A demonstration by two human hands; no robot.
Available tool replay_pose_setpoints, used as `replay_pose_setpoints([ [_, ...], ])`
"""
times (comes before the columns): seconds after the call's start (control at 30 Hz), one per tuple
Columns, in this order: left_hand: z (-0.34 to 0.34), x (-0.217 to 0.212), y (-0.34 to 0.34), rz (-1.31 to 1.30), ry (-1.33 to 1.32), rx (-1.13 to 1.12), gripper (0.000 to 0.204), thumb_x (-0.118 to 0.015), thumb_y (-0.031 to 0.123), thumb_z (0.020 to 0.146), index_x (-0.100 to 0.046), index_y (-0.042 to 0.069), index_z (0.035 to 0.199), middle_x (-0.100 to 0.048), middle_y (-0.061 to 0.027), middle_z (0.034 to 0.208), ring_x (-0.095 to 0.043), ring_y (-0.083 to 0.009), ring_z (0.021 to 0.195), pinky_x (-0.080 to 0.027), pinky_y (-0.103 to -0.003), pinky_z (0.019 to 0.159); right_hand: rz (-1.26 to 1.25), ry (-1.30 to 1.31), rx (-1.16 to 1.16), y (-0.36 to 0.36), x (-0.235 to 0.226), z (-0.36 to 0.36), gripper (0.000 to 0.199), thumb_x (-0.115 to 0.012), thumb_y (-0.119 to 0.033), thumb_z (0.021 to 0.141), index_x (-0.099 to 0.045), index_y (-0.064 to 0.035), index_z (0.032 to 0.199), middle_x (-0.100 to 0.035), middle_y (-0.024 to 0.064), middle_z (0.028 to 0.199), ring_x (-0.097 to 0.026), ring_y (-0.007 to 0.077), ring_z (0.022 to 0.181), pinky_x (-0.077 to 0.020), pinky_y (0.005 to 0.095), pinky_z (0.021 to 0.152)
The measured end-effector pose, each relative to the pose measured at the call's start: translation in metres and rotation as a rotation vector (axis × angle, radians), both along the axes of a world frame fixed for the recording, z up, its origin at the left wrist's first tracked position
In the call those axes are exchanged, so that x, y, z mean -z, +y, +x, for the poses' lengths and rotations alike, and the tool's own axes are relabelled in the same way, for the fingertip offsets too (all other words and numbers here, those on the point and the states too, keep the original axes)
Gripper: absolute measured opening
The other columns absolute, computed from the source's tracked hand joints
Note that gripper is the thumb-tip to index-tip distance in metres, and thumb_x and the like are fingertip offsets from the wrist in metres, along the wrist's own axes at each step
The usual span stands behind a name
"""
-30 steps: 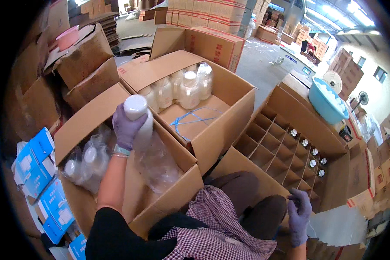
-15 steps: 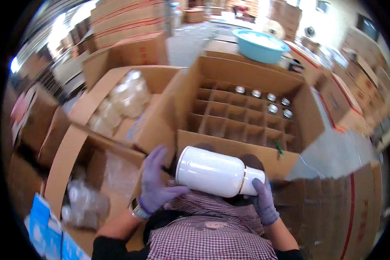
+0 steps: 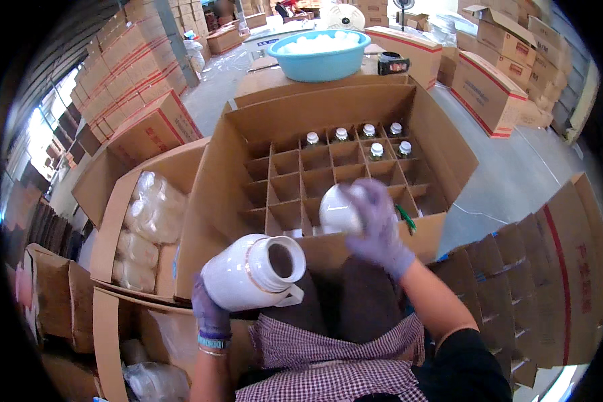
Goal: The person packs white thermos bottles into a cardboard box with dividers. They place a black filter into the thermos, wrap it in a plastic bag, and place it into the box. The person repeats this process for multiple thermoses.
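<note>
In my left hand (image 3: 211,305), gloved in thin purple, is a glossy white vacuum flask (image 3: 231,276) with a thin gold ring near its neck. It lies tilted, its open dark mouth facing right and a small white handle or spout beside the neck. Over the near part of a divided carton (image 3: 211,231), my right hand (image 3: 378,224) grips a white cup-shaped cap (image 3: 336,211); motion smears the fingers a little. Several clear bottles with white caps (image 3: 376,150) stand in the carton's far right compartments. A green tie (image 3: 406,220) hangs at the near edge.
Left of me, open cartons (image 3: 169,271) hold clear plastic-wrapped pieces (image 3: 153,213). Behind the divided carton stands a blue basin (image 3: 320,65) full of white items, with a black tape roll (image 3: 392,63) beside it. Cardboard dividers (image 3: 496,268) fill the right side.
The cap has come off the flask into my right hand, which has moved forward over the carton. My left hand has taken hold of the flask and turned it leftward. The view has shifted.
</note>
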State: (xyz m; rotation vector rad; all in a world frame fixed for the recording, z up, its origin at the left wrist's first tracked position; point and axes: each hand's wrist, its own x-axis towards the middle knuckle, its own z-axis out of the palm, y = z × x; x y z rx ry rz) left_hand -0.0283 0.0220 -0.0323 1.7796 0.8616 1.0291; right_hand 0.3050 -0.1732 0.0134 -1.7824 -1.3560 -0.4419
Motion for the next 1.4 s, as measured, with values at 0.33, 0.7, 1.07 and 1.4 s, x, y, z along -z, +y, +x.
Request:
replay_pose_setpoints([
  [0.33, 0.016, -0.049, -0.024, 0.149, -0.266, -0.398, 0.071, -0.030, 0.060, 0.106, -0.054, -0.002, 0.130, -0.059, -0.0152, 0.125, -0.058, -0.0253, 0.115, -0.046, -0.042, 0.101, -0.114, 0.728, -0.300, 0.059, 0.074, 0.029, 0.071, -0.058, -0.059, 0.094, -0.049, -0.0102, 0.144, -0.057, 0.0182, 0.135, -0.056, 0.0366, 0.121, -0.0493, 0.0500, 0.101],
  [0.7, 0.003, -0.017, -0.019, -0.536, -0.303, 0.118, 0.056, -0.030, 0.043, 0.110, -0.061, -0.002, 0.124, -0.066, -0.0139, 0.119, -0.063, -0.0250, 0.109, -0.048, -0.039, 0.099, -0.240, 0.364, -0.538, -0.040, -0.030, -0.080, 0.071, -0.066, -0.051, 0.093, -0.041, -0.0099, 0.145, -0.045, 0.0188, 0.142, -0.050, 0.0363, 0.128, -0.0421, 0.0493, 0.110],
  [1.07, 0.080, -0.045, -0.033, 0.362, 0.265, 0.379, 0.051, -0.034, 0.039, 0.110, -0.055, -0.005, 0.125, -0.066, -0.0160, 0.118, -0.063, -0.0258, 0.110, -0.047, -0.038, 0.100, -0.343, -0.693, -0.454, -0.120, -0.066, -0.037, 0.047, -0.066, -0.025, 0.092, -0.052, -0.0158, 0.136, -0.050, 0.0152, 0.134, -0.054, 0.0309, 0.120, -0.0525, 0.0453, 0.097],
  [1.4, 0.285, 0.074, 0.010, 1.025, 0.594, 0.635, 0.047, -0.073, 0.034, 0.086, -0.060, 0.007, 0.122, -0.061, -0.0192, 0.109, -0.059, -0.0382, 0.101, -0.048, -0.048, 0.086, 0.189, 0.283, 0.182, -0.220, 0.011, 0.040, 0.064, -0.088, -0.021, 0.072, -0.053, -0.0077, 0.123, -0.051, 0.0206, 0.135, -0.053, 0.0357, 0.123, -0.0438, 0.0457, 0.105],
])
